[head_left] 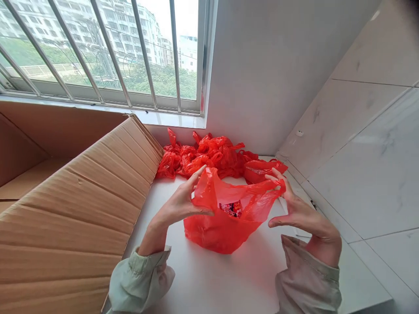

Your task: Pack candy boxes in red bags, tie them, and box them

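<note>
Head view, my two hands up over the white tabletop (225, 279), both on one red plastic bag (225, 218)

Left hand (181, 203): fingers pinched on the bag's left rim, thumb low against the plastic, forefinger stretched up along the raised handle flap. Clamped on the bag

Right hand (299, 213): fingertips nipped on the bag's right handle, which is pulled taut and twisted toward that hand; thumb sticks out below, clear of the plastic

Bag hangs between the two grips with its mouth held open, its bottom resting on the tabletop just below them. A small printed packet (233, 208) shows inside, low in the opening, between the hands

Beyond the grips, toward the wall: a heap of more red bags (212, 155), apart from the held one

Left of the left hand: a large cardboard box (75, 218), flap slanting down near that wrist. Barred window (98, 48) above it. Pale green sleeves on both wrists
</note>
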`<state>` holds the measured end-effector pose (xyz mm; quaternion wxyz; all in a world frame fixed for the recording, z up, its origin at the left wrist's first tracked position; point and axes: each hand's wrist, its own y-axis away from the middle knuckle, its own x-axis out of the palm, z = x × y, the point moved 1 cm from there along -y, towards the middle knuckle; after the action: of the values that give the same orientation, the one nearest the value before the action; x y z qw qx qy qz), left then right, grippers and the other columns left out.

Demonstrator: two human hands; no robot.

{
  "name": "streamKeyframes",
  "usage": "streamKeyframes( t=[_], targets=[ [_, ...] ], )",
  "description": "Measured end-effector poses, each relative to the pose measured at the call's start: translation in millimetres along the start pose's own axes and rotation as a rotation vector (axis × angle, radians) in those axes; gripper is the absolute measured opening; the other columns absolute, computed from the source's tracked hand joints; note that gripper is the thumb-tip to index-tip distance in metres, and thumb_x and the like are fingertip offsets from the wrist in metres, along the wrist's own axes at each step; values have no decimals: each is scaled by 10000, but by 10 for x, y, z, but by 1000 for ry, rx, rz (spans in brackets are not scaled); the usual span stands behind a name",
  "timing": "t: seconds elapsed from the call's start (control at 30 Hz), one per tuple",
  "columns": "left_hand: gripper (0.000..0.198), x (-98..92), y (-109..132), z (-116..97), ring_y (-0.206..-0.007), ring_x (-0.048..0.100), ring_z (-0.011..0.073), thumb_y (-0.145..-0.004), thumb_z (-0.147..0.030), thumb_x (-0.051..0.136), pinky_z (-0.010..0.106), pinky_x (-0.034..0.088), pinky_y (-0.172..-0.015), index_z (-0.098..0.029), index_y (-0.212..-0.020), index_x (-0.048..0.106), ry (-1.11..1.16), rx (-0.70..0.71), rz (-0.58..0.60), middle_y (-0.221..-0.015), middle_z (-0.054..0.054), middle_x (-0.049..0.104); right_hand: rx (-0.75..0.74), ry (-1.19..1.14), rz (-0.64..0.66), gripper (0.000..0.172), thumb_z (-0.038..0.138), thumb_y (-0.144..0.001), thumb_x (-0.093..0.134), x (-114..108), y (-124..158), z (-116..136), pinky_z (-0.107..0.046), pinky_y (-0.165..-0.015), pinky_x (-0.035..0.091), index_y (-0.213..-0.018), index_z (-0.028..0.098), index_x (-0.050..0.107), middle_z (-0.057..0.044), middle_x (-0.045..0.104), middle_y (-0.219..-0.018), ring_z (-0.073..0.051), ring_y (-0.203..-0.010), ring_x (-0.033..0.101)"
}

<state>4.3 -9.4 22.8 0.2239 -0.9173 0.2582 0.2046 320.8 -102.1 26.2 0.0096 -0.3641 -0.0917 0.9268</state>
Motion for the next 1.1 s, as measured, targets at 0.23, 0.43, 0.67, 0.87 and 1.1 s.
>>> streamKeyframes(
  t=[0.23, 0.43, 0.67, 0.87, 1.1],
  targets=[
    [270, 40, -15, -50, -872, 602, 191, -782, -406, 737, 286, 501, -783, -166, -697, 646, 43, 35, -72, -953, 47, 662, -63, -148, 202, 245, 357, -862, 619, 356, -317, 166, -363, -846, 539, -1058, 268, 735, -39, 713, -1121, -240, -1025, 644],
    [309, 133, 4, -24, -793, 666, 218, -785, -444, 729, 278, 522, -683, -170, -926, 739, 802, -66, -241, -876, 75, 722, -61, -598, -235, 167, 357, -847, 650, 410, -480, 122, -288, -716, 506, -871, 217, 736, -41, 729, -979, -179, -830, 634],
    [210, 161, -86, -72, -850, 700, 240, -697, -286, 811, 277, 554, -720, -131, -832, 771, 990, -326, -385, -899, 113, 759, 91, -310, 77, 587, 384, -755, 742, 350, -309, -18, -453, -1011, 467, -1313, 333, 567, -61, 551, -1376, -276, -1218, 545],
    [223, 170, -82, -129, -737, 667, 178, -703, -310, 805, 253, 545, -699, -104, -763, 744, 963, -304, -337, -795, 92, 728, -50, -416, 26, 945, 361, -605, 862, 540, -434, 141, -456, -1041, 454, -1433, 334, 407, -76, 504, -1422, -291, -1334, 459],
    [281, 148, -30, -206, -480, 427, 43, -720, -313, 765, 183, 409, -526, -166, -685, 528, 909, -262, -443, -635, -52, 547, -67, -456, -449, 296, 479, -805, 698, 646, -545, 339, -308, -675, 466, -768, 191, 642, -17, 630, -782, -176, -740, 590]
  ],
)
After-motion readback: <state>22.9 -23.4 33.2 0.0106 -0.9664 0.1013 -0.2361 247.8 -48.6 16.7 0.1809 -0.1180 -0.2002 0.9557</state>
